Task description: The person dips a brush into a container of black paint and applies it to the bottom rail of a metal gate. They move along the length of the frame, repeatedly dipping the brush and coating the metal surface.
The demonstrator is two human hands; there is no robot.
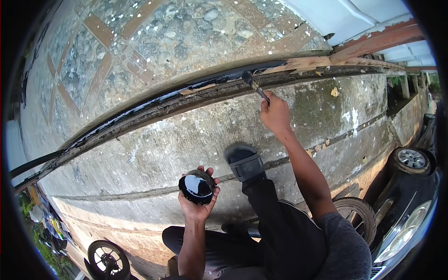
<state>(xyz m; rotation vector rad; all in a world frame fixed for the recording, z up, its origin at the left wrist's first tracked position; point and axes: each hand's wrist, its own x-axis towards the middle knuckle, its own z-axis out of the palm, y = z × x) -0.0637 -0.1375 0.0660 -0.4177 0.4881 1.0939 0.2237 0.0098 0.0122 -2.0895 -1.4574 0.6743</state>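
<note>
Brush [252,82] bristles rest on the rail [140,108], right where the wet black paint ends. Judging by the sheen, the rail to the left of the brush is coated, while the stretch running right is bare, brown and flaking, so roughly half of what shows looks left to do. The right hand [275,113] has its grip closed tight round the brush handle. The left hand [197,207] cups a round tin [197,187] of black paint from beneath, well apart from the brush. Between them a sandal [244,163] stands on the concrete ledge [154,149]; a car [410,224] sits below.
</note>
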